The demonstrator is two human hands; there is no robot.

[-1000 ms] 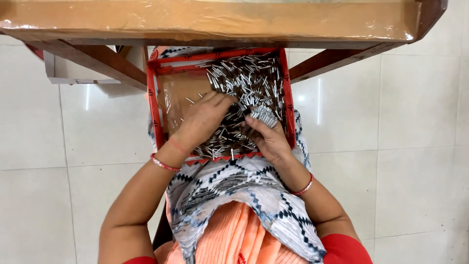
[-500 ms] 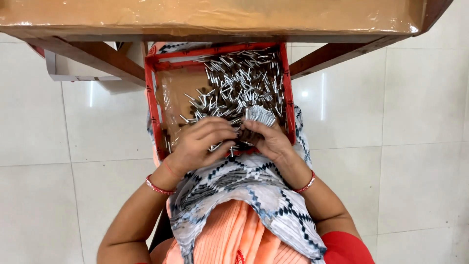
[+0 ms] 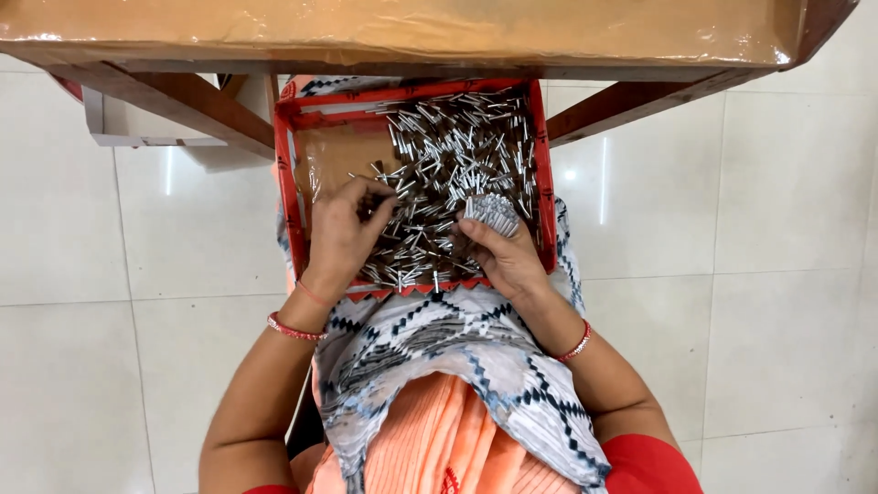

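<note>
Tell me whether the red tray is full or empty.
Partly full: the red tray holds a heap of small metal pieces toward its right side, while its left part shows bare lining.

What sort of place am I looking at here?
Probably a small workshop or home piecework spot: a red tray of small metal pins rests on the person's lap, beside a wooden table on a white tiled floor. The right hand holds a gathered bundle of pins.

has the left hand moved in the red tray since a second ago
Yes. The left hand has slid toward the left wall of the red tray, away from the right hand holding the bundle of metal pins.
</note>
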